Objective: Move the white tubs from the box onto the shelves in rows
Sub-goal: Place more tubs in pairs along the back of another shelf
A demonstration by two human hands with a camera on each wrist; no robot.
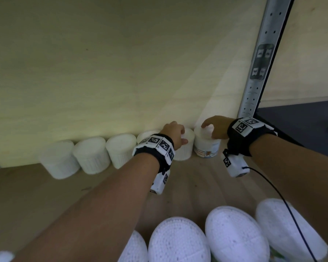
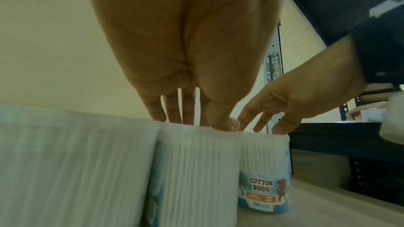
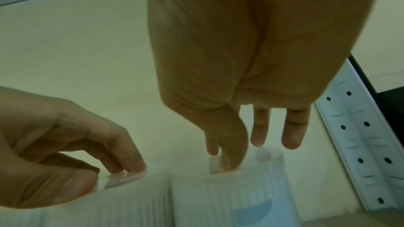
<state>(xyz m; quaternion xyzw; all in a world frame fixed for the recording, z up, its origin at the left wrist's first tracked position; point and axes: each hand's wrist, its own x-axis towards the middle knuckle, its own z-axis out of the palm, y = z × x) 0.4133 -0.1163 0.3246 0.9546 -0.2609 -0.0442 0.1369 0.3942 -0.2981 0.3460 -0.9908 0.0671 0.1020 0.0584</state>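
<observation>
Two white tubs stand at the right end of a row on the wooden shelf [image 1: 27,195], against the back panel. My left hand [image 1: 182,136] grips the plain white tub [image 1: 187,150] from above, fingers behind its top and thumb on the front edge [image 2: 227,125]. My right hand [image 1: 208,131] arches over the end tub [image 1: 206,148], labelled "Cotton Buds" [image 2: 264,179]. Its thumb [image 3: 229,165] and forefinger touch the lid; the other fingers [image 3: 292,139] hover straight just above. Both tubs rest upright and touch each other.
Several more white tubs [image 1: 91,156] continue the row to the left. Other tubs [image 1: 178,241] lie close below me in the foreground. A perforated metal upright [image 1: 257,72] stands right beside the end tub, with a dark surface [image 1: 301,125] beyond it.
</observation>
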